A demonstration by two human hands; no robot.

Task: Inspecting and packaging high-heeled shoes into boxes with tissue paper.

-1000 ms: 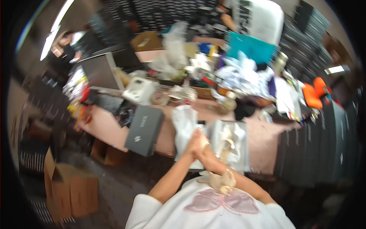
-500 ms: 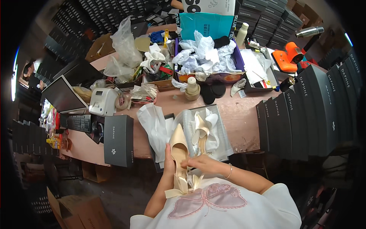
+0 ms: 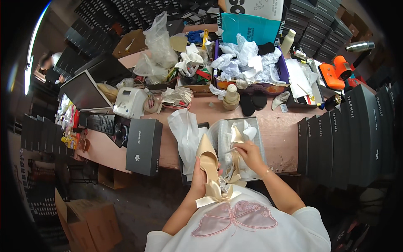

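My left hand (image 3: 198,178) is closed round a cream pointed-toe shoe (image 3: 206,150), held toe-forward in front of my shirt. A pale ribbon bow (image 3: 216,194) and a sparkling strap hang at its heel end. My right hand (image 3: 251,156) reaches over the matching shoe (image 3: 236,135), which lies in an open shoebox lined with pale tissue (image 3: 254,123). Its fingertips pinch a piece of white tissue paper (image 3: 230,150) beside that shoe's opening. More white paper (image 3: 249,133) shows just beyond the fingers. The hand covers part of the second shoe.
Dark shoeboxes (image 3: 361,130) line the right side; another box (image 3: 143,146) stands at left by the keyboard (image 3: 101,123). Behind are a label printer (image 3: 129,103), a bottle (image 3: 231,97) and a purple-edged bin of crumpled paper (image 3: 252,86). A cardboard carton (image 3: 90,220) sits lower left.
My right hand has left the held shoe's insole and moved forward and right to the boxed shoe, taking hold of white tissue. My left hand keeps its shoe. The whole view has shifted.
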